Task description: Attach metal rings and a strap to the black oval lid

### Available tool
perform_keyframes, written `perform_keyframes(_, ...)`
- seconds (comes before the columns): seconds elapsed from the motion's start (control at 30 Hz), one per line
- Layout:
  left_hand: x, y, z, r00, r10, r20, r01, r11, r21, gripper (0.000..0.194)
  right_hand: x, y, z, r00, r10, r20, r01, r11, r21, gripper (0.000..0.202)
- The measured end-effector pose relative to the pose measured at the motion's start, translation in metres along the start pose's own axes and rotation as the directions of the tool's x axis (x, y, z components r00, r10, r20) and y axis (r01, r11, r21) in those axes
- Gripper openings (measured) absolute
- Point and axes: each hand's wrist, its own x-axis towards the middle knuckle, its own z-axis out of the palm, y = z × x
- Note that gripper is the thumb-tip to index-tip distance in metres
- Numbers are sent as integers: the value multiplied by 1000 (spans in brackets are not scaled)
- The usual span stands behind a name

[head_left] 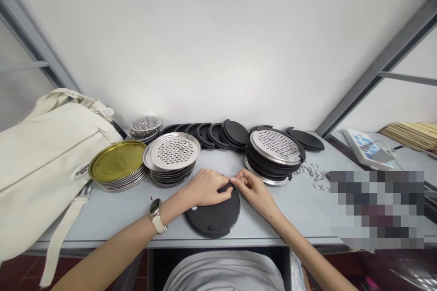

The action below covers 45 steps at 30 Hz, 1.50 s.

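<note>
A round black disc [215, 220] lies at the table's front edge, with a small dark knob near its near rim. My left hand [209, 187] is closed over its far part, thumb across the top and fingertips at the far rim. From the right, my right hand [251, 188] meets those fingertips in a pinch. Something small and shiny shows between its fingers, too small to name. Behind my hands stands a stack of black discs and perforated metal plates [276, 144]. Another perforated-plate stack [175, 151] is beyond my left forearm.
Gold metal lids [118, 161] are stacked at left beside a cream bag [58, 154]. Several black discs [235, 132] line the wall. Loose metal rings [317, 175] lie at right, near a white power strip [367, 148] and a blurred-out patch.
</note>
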Motion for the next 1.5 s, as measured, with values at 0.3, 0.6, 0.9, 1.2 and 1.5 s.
perform_keyframes(0.3, 0, 1, 1, 999, -43, -9, 43, 999, 4, 23, -3, -7, 4, 999, -21, 27, 24, 996, -83, 36)
perform_keyframes(0.6, -1, 1, 3, 999, -40, -16, 40, 999, 23, 28, -8, -12, 0, 991, -96, 92, 116, 960, -254, 29)
perform_keyframes(0.9, -1, 0, 2, 999, -54, 2, 54, 998, 20, 28, -10, -12, -1, 988, -92, 126, 125, 949, -290, 23)
perform_keyframes(1.2, -1, 0, 2, 999, -36, -20, 37, 999, 32, 28, -11, -13, -3, 976, -125, 176, 189, 890, -415, 21)
perform_keyframes(1.5, 1, -1, 4, 1000, -23, -15, 24, 998, 50, 29, -12, -12, -4, 969, -98, 226, 213, 796, -566, 19)
